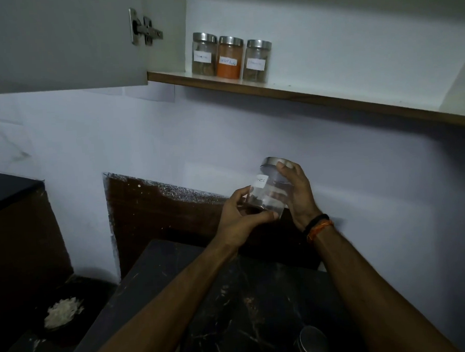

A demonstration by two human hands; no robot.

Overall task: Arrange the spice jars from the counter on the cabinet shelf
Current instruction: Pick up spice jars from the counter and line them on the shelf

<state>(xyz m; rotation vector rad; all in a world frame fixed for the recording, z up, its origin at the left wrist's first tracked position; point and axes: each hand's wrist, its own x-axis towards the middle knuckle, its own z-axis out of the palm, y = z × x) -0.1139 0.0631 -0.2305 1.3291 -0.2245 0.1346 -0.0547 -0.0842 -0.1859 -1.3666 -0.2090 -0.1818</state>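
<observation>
A clear glass spice jar (268,194) with a steel lid and a white label is held tilted in the air above the dark counter (233,310). My left hand (237,217) grips its lower end, and my right hand (298,191) curls round its lid end. Three labelled, steel-lidded jars stand side by side at the left of the cabinet shelf (316,96): a brownish one (204,55), an orange one (229,59) and another brownish one (256,61). The steel lid of one more jar (313,342) shows on the counter at the bottom edge.
The open cabinet door (57,42) hangs at upper left with its metal hinge (145,27). A dark bowl with white grains (63,311) sits low at the left. The pale wall (361,196) runs behind the counter, and the shelf's white floor stretches right of the three jars.
</observation>
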